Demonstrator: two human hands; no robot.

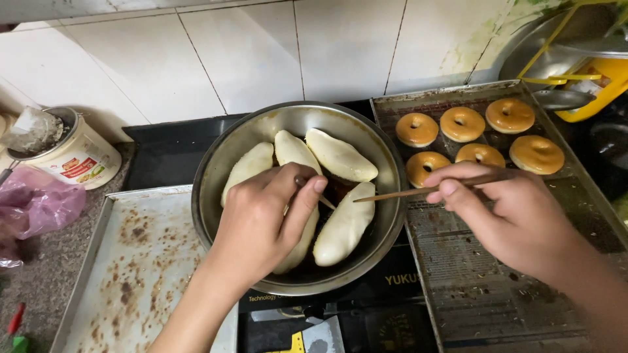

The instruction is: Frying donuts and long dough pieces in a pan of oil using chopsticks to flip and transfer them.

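Over the steel pan (216,176) of oil, the left hand (261,222) pinches one wooden skewer (313,191) and the right hand (507,209) another skewer (418,191), tips among the crowded dough pieces (343,225). The greasy tray (140,261) touches the pan's left rim, and the doughnut tray (471,287) touches its right.

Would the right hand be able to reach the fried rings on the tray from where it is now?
Probably yes: the right hand hovers over the tray beside the rings, nothing between them, though its stick occupies the fingers.

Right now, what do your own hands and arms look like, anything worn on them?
Both are bare. The left hand and its forearm show no sleeve, glove, ring, watch or bracelet. The right hand is the same: no glove or jewellery, forearm uncovered to the frame's edge. Fingernails are short and unpainted where visible. No marks or bandages show.
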